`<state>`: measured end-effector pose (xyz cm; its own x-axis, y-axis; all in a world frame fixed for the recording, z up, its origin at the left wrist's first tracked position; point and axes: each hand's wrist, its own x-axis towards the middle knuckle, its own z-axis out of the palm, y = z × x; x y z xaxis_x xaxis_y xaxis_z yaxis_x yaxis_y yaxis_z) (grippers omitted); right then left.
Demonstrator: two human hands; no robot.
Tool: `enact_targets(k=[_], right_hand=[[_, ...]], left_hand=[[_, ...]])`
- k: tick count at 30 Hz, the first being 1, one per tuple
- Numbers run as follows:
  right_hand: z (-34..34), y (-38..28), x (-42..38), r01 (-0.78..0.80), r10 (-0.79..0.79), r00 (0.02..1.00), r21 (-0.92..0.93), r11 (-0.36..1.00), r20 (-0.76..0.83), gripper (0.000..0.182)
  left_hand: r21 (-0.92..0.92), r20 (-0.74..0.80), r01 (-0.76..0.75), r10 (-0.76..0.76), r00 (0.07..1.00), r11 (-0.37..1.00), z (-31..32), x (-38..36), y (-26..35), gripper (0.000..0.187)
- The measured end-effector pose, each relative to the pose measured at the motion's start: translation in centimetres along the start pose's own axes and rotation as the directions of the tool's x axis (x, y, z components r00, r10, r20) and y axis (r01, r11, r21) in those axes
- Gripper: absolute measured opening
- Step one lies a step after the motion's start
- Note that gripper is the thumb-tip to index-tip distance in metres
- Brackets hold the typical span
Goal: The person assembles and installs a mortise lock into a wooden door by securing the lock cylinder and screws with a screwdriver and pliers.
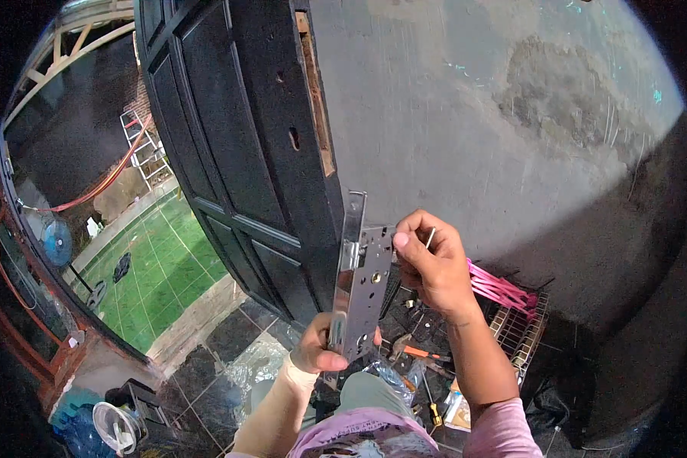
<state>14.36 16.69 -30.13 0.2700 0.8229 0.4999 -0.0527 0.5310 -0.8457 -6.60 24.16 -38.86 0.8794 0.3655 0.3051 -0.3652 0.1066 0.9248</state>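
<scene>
My left hand (318, 345) is closed around the lower end of a mortise lock (368, 286), holding it upright before me. The lock has a long shiny faceplate (354, 221) and a grey case with several holes. At the case's upper right corner, my right hand (433, 263) pinches a thin pale rod (432, 237); one end sticks up between the fingers and the rest is hidden. Behind the lock stands a black panelled door (244, 153), with a long slot (314, 99) cut in its edge and holes in its face.
On the dark tiled floor lie a hammer (416, 351), a yellow-handled screwdriver (435, 412) and plastic wrap (259, 366). A wire rack (534, 328) with a pink object (500, 288) stands right, by the grey wall (450, 137). A white bucket (114, 427) sits lower left.
</scene>
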Motion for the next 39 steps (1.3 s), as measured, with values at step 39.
enact_targets(k=[39], right_hand=[[-23.6, 53.3, -49.1, -0.34, 0.787, 0.506, -0.92, -0.194, -0.353, 0.026]], left_hand=[[-0.576, -0.198, 0.304, -0.49, 0.849, 0.759, -4.9, -6.4, -19.4, 0.112]])
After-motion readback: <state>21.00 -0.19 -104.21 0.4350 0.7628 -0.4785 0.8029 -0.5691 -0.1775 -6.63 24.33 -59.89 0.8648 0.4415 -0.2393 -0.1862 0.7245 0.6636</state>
